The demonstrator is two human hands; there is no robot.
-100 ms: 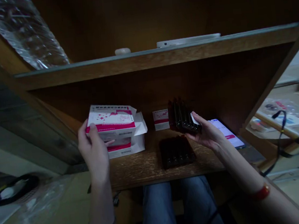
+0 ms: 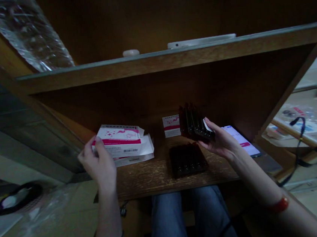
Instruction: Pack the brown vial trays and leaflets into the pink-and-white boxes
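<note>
My left hand (image 2: 99,160) pinches the left end of a white and pink carton (image 2: 119,135), whose flaps stand out at the right. Beneath it lies another carton (image 2: 134,159) of the same kind, mostly hidden. My right hand (image 2: 217,140) grips a row of dark brown vials (image 2: 194,124), tilted and held above the desk, with a small white piece by the thumb. Below that, a second pack of dark vials (image 2: 188,160) lies flat on the worn wooden desk (image 2: 142,178). A small white and pink card or box (image 2: 171,126) stands behind, beside the held vials.
A lit phone (image 2: 241,140) lies right of my right hand. Overhead runs a shelf edge (image 2: 169,61) carrying a white flat object (image 2: 201,41) and a small round piece (image 2: 131,52). Wrapped plastic bottles (image 2: 29,34) are at upper left. A black cable (image 2: 299,137) hangs at right.
My left hand has lowered the upper carton, and the gap above the lower carton has closed. My right hand with the vials has hardly moved.
</note>
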